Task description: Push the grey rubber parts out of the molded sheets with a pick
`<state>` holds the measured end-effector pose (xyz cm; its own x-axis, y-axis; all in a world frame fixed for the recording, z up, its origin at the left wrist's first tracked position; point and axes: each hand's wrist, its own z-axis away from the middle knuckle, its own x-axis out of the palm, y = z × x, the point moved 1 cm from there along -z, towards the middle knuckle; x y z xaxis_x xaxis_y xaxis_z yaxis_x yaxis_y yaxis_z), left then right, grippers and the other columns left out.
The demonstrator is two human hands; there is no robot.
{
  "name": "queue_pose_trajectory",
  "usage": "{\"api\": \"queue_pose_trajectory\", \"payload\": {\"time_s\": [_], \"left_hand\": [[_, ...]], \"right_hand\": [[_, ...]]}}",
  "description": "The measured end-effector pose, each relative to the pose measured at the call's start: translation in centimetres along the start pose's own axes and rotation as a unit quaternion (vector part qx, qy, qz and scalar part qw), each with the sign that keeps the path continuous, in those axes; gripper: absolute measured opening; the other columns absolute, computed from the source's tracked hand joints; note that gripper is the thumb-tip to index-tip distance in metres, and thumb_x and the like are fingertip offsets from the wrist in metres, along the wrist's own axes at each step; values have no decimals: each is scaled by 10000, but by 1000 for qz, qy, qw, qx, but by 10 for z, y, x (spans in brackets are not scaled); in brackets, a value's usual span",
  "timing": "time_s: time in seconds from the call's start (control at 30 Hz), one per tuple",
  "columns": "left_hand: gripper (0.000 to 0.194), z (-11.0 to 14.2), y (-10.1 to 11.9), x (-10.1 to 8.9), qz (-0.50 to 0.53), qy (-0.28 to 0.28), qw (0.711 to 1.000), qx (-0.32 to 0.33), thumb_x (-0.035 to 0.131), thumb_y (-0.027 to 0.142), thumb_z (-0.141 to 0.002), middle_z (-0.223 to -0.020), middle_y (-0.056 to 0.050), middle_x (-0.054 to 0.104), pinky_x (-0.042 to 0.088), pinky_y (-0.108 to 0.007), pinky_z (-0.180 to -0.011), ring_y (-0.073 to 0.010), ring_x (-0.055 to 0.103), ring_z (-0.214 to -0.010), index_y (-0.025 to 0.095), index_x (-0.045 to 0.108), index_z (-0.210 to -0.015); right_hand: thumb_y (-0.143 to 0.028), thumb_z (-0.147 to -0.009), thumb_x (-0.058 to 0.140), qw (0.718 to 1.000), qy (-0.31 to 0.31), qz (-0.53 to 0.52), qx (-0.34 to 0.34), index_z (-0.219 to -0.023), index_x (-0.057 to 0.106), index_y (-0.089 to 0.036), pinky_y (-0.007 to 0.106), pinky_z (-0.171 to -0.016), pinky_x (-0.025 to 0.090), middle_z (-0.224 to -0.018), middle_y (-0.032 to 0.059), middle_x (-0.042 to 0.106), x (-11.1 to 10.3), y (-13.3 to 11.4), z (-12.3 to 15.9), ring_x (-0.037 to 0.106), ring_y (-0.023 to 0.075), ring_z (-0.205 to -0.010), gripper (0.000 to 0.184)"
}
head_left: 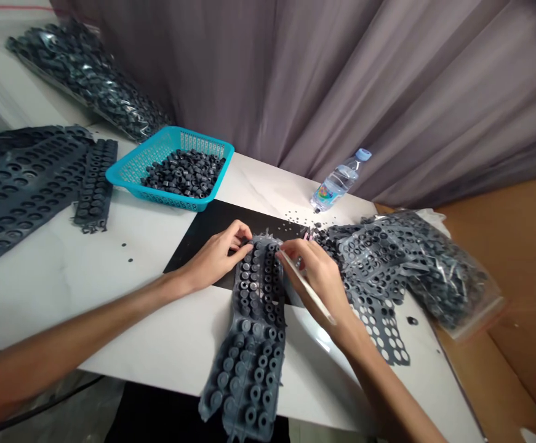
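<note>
A long dark grey rubber sheet with rows of raised round pieces lies across the black mat and drapes over the table's front edge. At its far left corner, my left hand is closed in a pinch on the sheet's edge. My right hand holds a slim white pen-like tool, whose shaft slants back under the palm. Its tip is near the sheet's upper right edge, partly hidden by the fingers. Beneath my right hand is a pale, shiny rounded object, mostly covered.
A blue basket of small dark rubber pieces stands back left, beside a filled plastic bag and more rubber sheets. On the right are punched-out sheets and another bag. A water bottle stands behind.
</note>
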<state>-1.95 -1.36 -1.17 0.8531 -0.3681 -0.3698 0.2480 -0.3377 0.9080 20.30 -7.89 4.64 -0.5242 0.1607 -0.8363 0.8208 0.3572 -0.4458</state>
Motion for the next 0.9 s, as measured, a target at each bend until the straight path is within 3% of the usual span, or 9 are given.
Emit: {"api": "queue_pose_trajectory", "payload": {"time_s": [0.17,0.4,0.7,0.9], "left_hand": [[292,-4,-9,-2,155,0,985,-71,677,323,-929,-1142,-62,670,547,-389,-968,-201,706,-1036,210,564,-1173],[390,-6,-12,-6,237,-6,963,-129,765,356,-870,-1131,-100,746,552,-404,-994,-226,720,-1069,174,650,-1195],[377,-8,-15,-1,253,17,958,-137,799,349,-859,-1083,-110,789,594,-396,-938,-228,753,-983,152,702,-1166],[383,-8,-17,-1,227,19,965,-129,802,377,-851,-1082,-109,795,601,-409,-945,-241,762,-987,158,709,-1152]], "right_hand": [[-424,-1019,607,996,29,-86,-26,-1037,667,-251,340,-801,523,-996,46,716,19,3,-23,638,219,-906,184],[-371,-1036,573,992,27,-121,-14,-1056,650,-262,363,-864,545,-1028,47,703,47,12,-9,639,221,-945,135],[-365,-1037,578,992,22,-114,-47,-1066,657,-265,369,-908,520,-1043,48,692,51,10,-12,624,226,-987,130],[-362,-1042,564,992,29,-123,-20,-1060,626,-265,357,-893,520,-1015,39,685,53,11,-11,632,218,-970,117]]}}
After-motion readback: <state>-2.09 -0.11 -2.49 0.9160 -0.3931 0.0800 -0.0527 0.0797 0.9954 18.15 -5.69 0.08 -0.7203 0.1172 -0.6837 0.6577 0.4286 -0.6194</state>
